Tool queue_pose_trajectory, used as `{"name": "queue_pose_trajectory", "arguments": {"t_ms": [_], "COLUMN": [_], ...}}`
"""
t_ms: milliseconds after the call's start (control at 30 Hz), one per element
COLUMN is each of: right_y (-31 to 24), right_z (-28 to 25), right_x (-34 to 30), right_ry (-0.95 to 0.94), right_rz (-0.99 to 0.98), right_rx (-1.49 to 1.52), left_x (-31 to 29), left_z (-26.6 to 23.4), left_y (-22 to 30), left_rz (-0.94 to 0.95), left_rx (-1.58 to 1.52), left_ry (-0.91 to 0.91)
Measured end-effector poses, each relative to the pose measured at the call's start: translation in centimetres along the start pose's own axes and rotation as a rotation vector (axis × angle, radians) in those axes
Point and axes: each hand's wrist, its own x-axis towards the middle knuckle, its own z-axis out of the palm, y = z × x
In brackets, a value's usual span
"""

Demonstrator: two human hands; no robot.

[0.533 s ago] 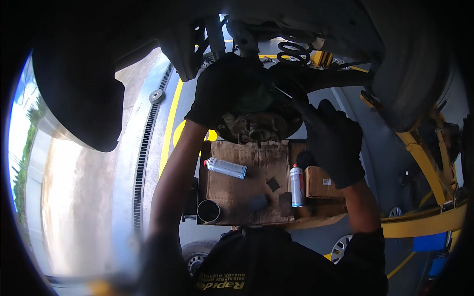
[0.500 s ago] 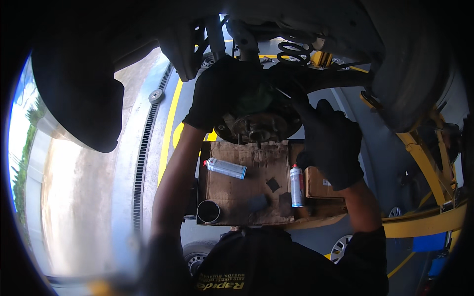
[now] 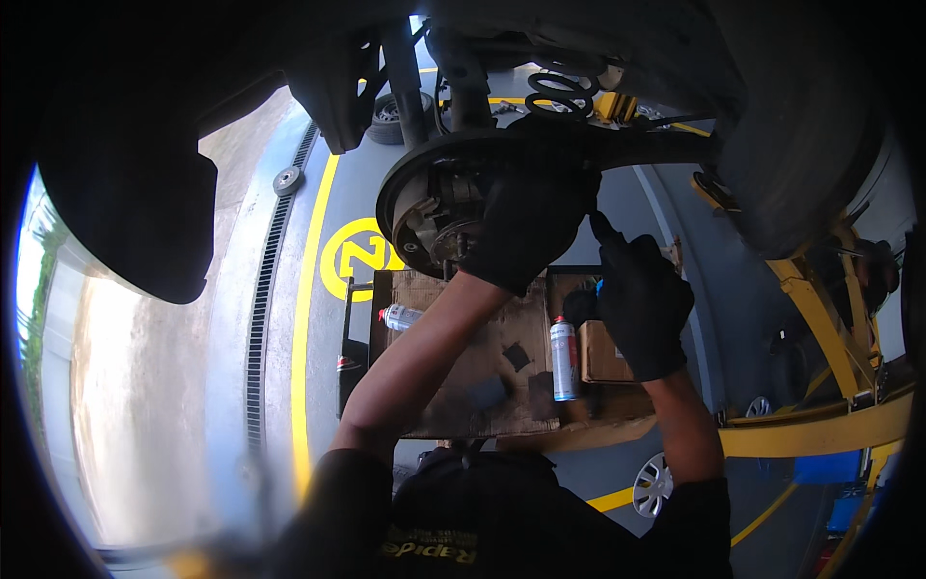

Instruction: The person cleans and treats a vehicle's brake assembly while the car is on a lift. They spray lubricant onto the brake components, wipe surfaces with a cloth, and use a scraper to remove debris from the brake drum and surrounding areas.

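Note:
A drum brake assembly with its round backing plate (image 3: 394,198) and studded hub (image 3: 453,241) hangs under the raised car. My left hand (image 3: 531,227), in a black glove, reaches across the right part of the brake and covers it. Its fingers are lost in dark shadow. Just to the right, my right hand (image 3: 644,304), also black-gloved, is held up with one finger or the thumb pointing toward the left hand. Its other fingers look curled in, and what they hold, if anything, is hidden.
Below stands a cardboard-covered work surface (image 3: 458,362) with a tipped spray can (image 3: 400,317), an upright-lying spray can (image 3: 564,357) and a carton (image 3: 605,352). A coil spring (image 3: 561,94) hangs above. Yellow lift arms (image 3: 820,309) stand at right; a wheel cover (image 3: 653,485) lies below.
My left hand has moved right across the brake, uncovering its left side. My right hand has dropped slightly lower, and the thin light-coloured rod near its fingertips no longer shows. The view has shifted.

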Motion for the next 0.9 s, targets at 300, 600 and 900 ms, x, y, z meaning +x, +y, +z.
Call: {"name": "queue_pose_trajectory", "arguments": {"t_ms": [300, 600, 900], "right_y": [-6.3, -9.0, -16.4], "right_z": [-1.3, -5.2, -5.1], "right_x": [4.9, 7.3, -2.1], "right_ry": [0.023, 0.056, -0.234], "right_rz": [-0.309, -0.340, 0.174], "right_rx": [0.065, 0.363, 0.926], "left_x": [-4.1, -9.2, -14.8], "left_z": [-11.2, -9.0, -8.2], "left_y": [-7.8, -10.8, -10.2], "left_rz": [-0.312, -0.462, -0.621], "left_rx": [-0.033, 0.015, -0.185], "left_ry": [0.039, 0.232, 0.198]}}
